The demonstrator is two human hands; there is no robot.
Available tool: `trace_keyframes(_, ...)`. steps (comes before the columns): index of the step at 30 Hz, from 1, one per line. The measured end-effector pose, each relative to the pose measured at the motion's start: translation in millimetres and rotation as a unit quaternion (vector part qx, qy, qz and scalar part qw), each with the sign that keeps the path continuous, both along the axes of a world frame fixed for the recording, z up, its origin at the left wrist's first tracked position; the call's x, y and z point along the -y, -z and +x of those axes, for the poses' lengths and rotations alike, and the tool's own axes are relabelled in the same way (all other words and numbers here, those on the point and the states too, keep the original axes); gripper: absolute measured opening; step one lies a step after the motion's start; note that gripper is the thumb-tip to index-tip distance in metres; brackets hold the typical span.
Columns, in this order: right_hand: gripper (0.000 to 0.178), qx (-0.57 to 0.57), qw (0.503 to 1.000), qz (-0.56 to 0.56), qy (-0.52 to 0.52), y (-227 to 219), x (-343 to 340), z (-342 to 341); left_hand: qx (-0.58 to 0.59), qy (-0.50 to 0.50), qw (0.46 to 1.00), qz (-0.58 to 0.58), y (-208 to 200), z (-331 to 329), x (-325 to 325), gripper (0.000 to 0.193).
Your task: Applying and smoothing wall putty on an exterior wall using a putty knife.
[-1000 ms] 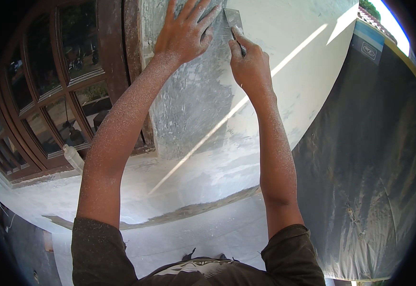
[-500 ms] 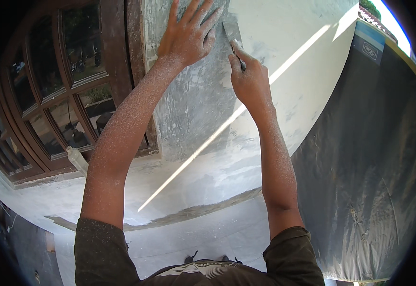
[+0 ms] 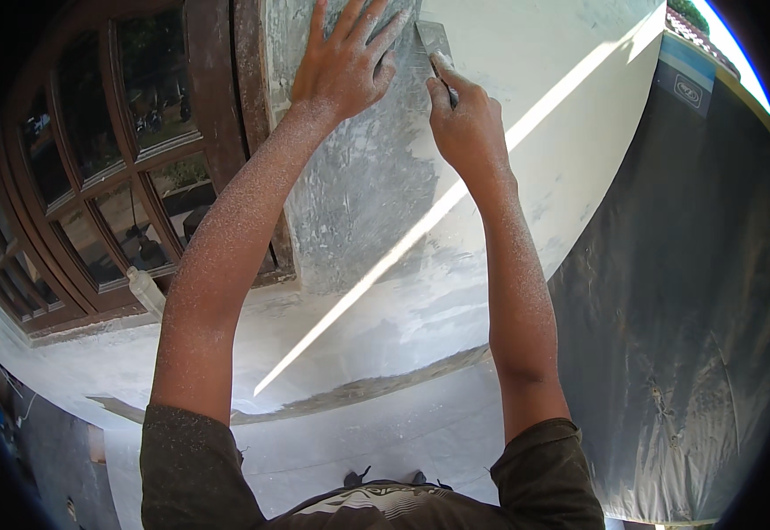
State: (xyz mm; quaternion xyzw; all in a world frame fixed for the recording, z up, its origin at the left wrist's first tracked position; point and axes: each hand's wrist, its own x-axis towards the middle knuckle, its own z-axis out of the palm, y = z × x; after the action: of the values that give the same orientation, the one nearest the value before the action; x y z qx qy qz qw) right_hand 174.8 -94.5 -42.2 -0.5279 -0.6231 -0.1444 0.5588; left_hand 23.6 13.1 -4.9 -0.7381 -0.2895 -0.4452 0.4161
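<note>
We face a pale plastered wall with a rough grey patch in its middle, a dark wooden window frame to its left and a dark plastic sheet hanging to its right. Our left hand lies flat on the grey patch with fingers spread wide, and just beside it our right hand is closed around a metal scraper, whose blade rests against the wall at the patch's upper edge. Both forearms are dusted white.
</note>
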Motion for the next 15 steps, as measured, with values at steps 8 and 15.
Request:
trace_keyframes(8,0.036,0.012,0.999,0.037,-0.012,-8,-6,6,0.004,0.011,1.0,0.007,-1,4,7,0.069)
trace_keyframes(15,0.035,0.007,1.0,0.022,0.003,-8,-6,6,-0.001,-0.009,1.0,-0.024,-3,6,14,0.071)
